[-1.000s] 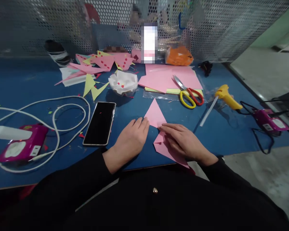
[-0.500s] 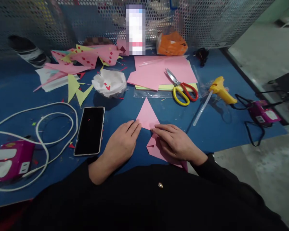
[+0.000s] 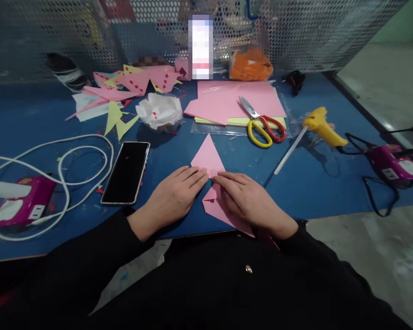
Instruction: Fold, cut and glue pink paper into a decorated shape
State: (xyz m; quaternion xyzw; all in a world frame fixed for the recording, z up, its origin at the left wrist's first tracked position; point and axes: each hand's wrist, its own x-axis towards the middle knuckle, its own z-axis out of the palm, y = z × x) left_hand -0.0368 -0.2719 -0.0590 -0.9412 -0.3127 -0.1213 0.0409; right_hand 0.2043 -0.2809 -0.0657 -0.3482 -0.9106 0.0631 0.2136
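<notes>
A folded piece of pink paper (image 3: 208, 153) lies on the blue table close to my body, its pointed tip facing away from me. My left hand (image 3: 175, 197) rests on its left lower edge, fingers stretched out and flat. My right hand (image 3: 249, 201) lies flat across its right side, fingertips near those of the left. Below the hands, a further folded pink part (image 3: 218, 211) comes out from under my right palm. Where the two parts meet is partly covered by my fingers.
Scissors (image 3: 258, 120) lie on a stack of pink and yellow paper (image 3: 220, 101). Right stands a yellow glue gun (image 3: 321, 127). Left are a black phone (image 3: 125, 173), a white cable (image 3: 67, 183) and a purple socket block (image 3: 27, 201). A crumpled white bowl (image 3: 160, 111) holds red scraps.
My left hand has slid right along the pink paper's lower edge, bringing its fingertips closer to my right hand's. The camera view has shifted a little.
</notes>
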